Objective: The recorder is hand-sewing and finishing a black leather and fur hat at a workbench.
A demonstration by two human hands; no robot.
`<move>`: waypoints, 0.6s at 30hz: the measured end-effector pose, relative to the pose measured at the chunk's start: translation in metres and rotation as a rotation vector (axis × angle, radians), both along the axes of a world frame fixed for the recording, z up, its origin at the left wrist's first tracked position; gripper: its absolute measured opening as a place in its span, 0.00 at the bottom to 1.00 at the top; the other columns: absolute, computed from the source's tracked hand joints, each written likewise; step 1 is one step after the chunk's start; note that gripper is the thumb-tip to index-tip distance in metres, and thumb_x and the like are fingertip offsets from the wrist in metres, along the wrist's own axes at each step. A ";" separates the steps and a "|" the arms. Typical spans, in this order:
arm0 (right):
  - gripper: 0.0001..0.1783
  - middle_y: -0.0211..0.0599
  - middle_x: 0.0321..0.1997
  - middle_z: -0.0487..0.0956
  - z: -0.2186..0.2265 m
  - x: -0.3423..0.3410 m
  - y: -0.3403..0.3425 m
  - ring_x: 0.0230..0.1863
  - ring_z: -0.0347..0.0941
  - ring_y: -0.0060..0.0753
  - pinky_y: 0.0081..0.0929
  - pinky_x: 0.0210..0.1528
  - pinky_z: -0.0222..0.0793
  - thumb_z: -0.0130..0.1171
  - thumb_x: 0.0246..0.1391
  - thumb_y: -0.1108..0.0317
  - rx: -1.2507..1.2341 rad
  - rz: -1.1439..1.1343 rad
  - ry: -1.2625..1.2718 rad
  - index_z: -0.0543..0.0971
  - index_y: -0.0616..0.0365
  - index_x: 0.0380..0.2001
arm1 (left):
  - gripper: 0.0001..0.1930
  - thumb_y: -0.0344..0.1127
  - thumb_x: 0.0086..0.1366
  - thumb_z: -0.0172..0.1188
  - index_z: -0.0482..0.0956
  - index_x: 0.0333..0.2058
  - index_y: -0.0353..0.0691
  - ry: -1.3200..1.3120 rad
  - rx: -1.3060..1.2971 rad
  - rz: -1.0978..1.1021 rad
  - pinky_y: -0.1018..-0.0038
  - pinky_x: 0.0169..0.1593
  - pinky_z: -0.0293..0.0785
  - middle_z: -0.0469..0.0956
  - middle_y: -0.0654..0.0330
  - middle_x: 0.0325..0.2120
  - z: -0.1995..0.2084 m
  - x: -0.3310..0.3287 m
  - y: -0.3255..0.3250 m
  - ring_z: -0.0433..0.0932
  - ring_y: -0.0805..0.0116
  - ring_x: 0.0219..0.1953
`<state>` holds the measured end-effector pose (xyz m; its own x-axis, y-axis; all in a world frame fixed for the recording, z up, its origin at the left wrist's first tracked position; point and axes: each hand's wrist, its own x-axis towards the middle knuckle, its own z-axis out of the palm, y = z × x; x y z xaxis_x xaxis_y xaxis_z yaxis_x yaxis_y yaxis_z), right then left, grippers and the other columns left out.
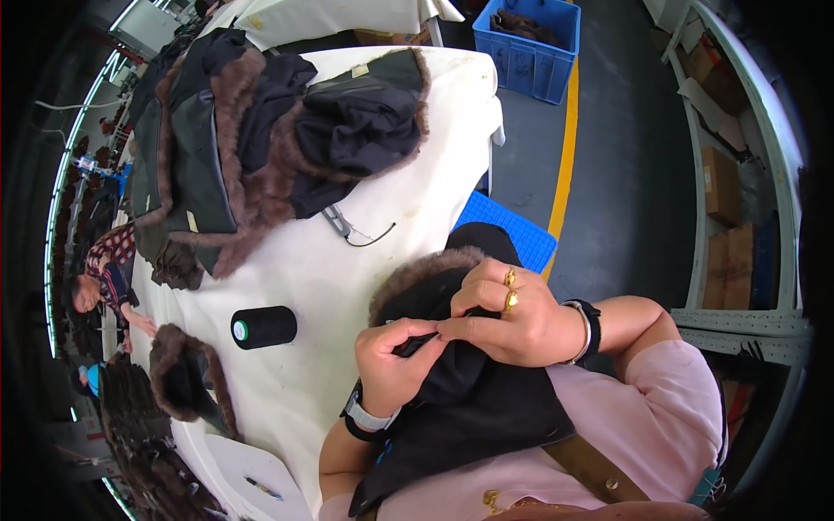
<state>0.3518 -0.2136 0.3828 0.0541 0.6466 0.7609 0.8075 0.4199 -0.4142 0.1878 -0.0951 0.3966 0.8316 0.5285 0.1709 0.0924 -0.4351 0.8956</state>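
Observation:
A black cloth piece with brown fur trim lies across my lap and against the table's edge. My left hand pinches a fold of its dark fabric between thumb and fingers. Close against it, my right hand, with gold rings, is closed on the same fold, and the fingertips of both hands nearly meet. Whether a needle or thread is between the fingers is too small to tell. A black thread spool rests on its side on the white-covered table, left of my hands. Beyond the hands lie small thread snips with a dark cord.
Fur-trimmed dark garments are heaped at the table's far side. A smaller fur piece and a pen lie at left. Right are a blue crate, blue plastic grid and shelves with cartons. A co-worker is at far left.

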 end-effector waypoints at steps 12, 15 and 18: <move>0.11 0.34 0.36 0.73 0.007 0.004 0.002 0.41 0.70 0.38 0.35 0.45 0.66 0.66 0.46 0.68 -0.176 0.153 0.007 0.77 0.57 0.32 | 0.06 0.21 0.52 0.69 0.85 0.31 0.33 0.047 -0.055 0.024 0.79 0.31 0.73 0.84 0.57 0.25 -0.002 -0.006 -0.003 0.82 0.72 0.25; 0.12 0.35 0.34 0.71 0.006 0.005 0.001 0.41 0.69 0.41 0.35 0.44 0.65 0.68 0.46 0.69 -0.247 0.251 0.180 0.75 0.56 0.31 | 0.07 0.20 0.52 0.69 0.85 0.31 0.34 -0.002 -0.025 -0.013 0.79 0.30 0.73 0.84 0.57 0.25 -0.004 -0.007 -0.004 0.82 0.71 0.25; 0.11 0.35 0.34 0.72 0.008 0.006 0.000 0.40 0.70 0.39 0.34 0.43 0.65 0.67 0.48 0.70 -0.226 0.249 0.139 0.76 0.57 0.33 | 0.06 0.19 0.52 0.68 0.84 0.31 0.33 -0.021 0.055 -0.012 0.79 0.30 0.74 0.84 0.57 0.25 -0.004 -0.007 -0.004 0.82 0.71 0.25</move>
